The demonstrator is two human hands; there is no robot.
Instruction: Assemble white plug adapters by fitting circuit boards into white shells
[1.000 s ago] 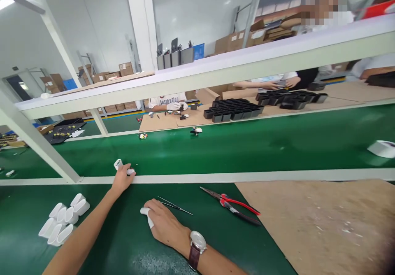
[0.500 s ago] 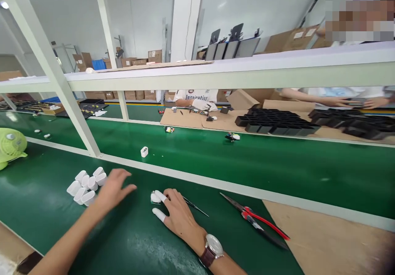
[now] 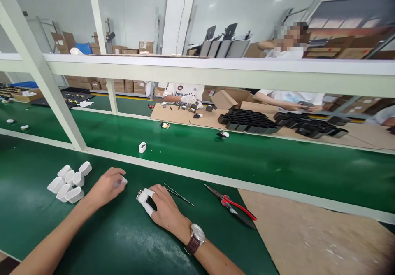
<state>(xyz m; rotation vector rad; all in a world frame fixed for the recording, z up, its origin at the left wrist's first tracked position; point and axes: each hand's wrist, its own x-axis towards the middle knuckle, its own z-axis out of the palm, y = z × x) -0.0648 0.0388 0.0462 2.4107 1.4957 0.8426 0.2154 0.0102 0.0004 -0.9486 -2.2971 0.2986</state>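
Observation:
My left hand (image 3: 105, 187) is closed round a white oval shell (image 3: 124, 181), held just above the green bench; the fingers hide most of it. To its left stands a group of similar white open-topped oval shells (image 3: 74, 195). My right hand (image 3: 166, 209) has white finger cots on thumb and forefinger, and these pinch a small white part with metal bits (image 3: 141, 196) near the bench surface. Beside the knuckles of that hand lie thin metal tweezers (image 3: 180, 196). Farther right rest red-and-black long-nose pliers (image 3: 228, 206).
A cardboard sheet (image 3: 308, 229) covers the bench at right. Beyond a pale rail (image 3: 185, 175) runs a green belt (image 3: 191, 153) carrying one white shell (image 3: 142, 147) and small assemblies. A white post (image 3: 58, 89) and shelf (image 3: 191, 70) stand ahead. Co-workers sit opposite near black trays (image 3: 249, 120).
My left hand, open before, now holds a white shell taken from the group. My right thumb and forefinger have closed on the small white part. The view has turned slightly right.

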